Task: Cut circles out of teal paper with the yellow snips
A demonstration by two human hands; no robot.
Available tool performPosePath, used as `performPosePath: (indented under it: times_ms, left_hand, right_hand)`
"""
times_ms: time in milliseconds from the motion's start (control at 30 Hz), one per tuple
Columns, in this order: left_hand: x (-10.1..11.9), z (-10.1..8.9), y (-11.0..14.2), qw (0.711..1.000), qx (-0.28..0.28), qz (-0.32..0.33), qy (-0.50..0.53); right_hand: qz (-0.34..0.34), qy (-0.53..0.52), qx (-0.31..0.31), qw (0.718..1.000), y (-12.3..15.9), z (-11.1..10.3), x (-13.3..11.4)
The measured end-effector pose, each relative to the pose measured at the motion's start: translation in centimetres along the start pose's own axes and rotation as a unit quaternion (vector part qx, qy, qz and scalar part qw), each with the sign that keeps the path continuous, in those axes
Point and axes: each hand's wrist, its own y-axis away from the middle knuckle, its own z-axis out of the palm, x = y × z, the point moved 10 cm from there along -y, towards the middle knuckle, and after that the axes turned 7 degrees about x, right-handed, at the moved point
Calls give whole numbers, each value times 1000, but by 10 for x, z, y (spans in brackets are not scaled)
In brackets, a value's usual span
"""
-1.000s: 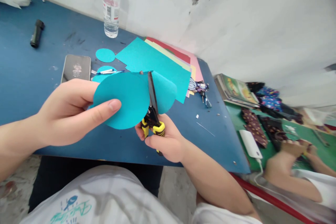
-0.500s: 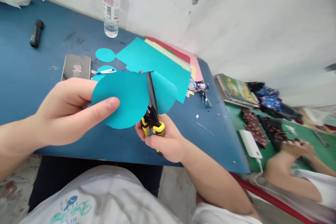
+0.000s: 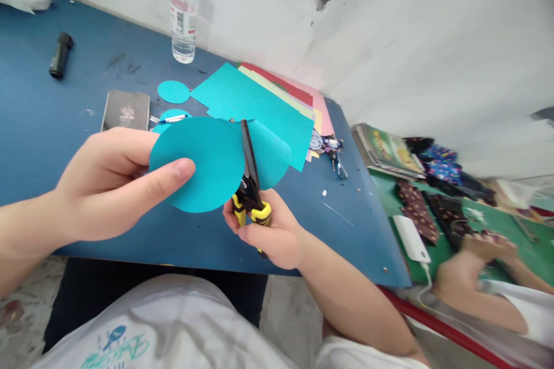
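My left hand (image 3: 108,181) pinches a round piece of teal paper (image 3: 203,164) by its left edge, thumb on top, above the blue table (image 3: 52,121). My right hand (image 3: 270,230) grips scissors (image 3: 250,184) with yellow and black handles. The dark blades point away from me and run through the teal paper, splitting it into a left disc and a right flap (image 3: 270,150). A small teal circle (image 3: 173,91) lies on the table behind.
A stack of coloured paper sheets (image 3: 268,101), a phone (image 3: 125,110), a pen (image 3: 171,119), a clear water bottle (image 3: 184,8) and a black cylinder (image 3: 59,55) lie on the table. At right another person's arm (image 3: 480,288) works over a green surface with books (image 3: 389,150).
My left hand and the teal disc have shifted slightly left and up. The scissors stay in the cut. The other person's hand at right has moved a little.
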Motion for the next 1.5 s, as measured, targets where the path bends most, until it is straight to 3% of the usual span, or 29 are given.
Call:
performPosePath:
  times_ms: [100,267,500,933,1133,1500]
  left_hand:
    - [3,6,1,999,-40,33,8]
    - [1,8,3,998,-52,44,8]
    - [-7,-4,10,1000,-3,16,16]
    - [-11,-6,17,999,8,1,40]
    - [-25,-12,30,995,34,-88,38]
    - [-21,-11,24,996,36,-67,46]
  right_hand:
    - [-2,1,2,1000,0,0,0]
    - [2,3,3,1000,-1,0,0]
    - [-9,18,0,1000,0,0,-4]
    - [0,23,6,1000,0,-1,0]
    - [7,19,10,1000,-1,-1,6]
    - [-16,34,18,999,0,-1,-10]
